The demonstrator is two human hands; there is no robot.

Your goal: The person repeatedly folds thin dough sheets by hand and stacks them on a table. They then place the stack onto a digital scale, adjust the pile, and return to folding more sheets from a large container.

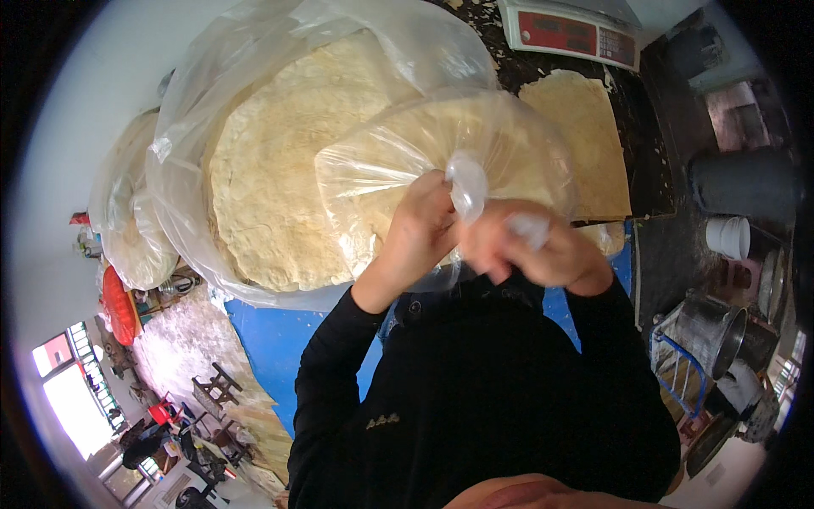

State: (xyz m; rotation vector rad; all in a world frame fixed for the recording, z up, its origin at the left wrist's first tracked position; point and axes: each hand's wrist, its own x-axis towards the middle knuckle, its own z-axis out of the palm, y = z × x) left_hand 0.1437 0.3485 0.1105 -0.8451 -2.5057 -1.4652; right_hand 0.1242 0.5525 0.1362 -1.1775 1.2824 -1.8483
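My left hand [425, 223] is closed on the gathered neck of a clear plastic bag [375, 159], whose puffed-up body spreads out in front of both hands. My right hand [540, 245], blurred, grips the twisted end of the same bag just to the right, with a bit of plastic showing over its fingers. Pale flat sheets, like dough, show through the film. Beyond and to the left lies a broad stack of pale sheets [273, 172] inside a larger open plastic bag [210, 83]. Another pale sheet [579, 140] lies to the right.
A digital scale [575, 35] stands at the top right on a dark surface. At the left is another filled plastic bag [137, 235] near a red object [119, 305]. Metal pots [712, 331], a white bucket [728, 237] and a blue-framed rack [680, 362] are at the right.
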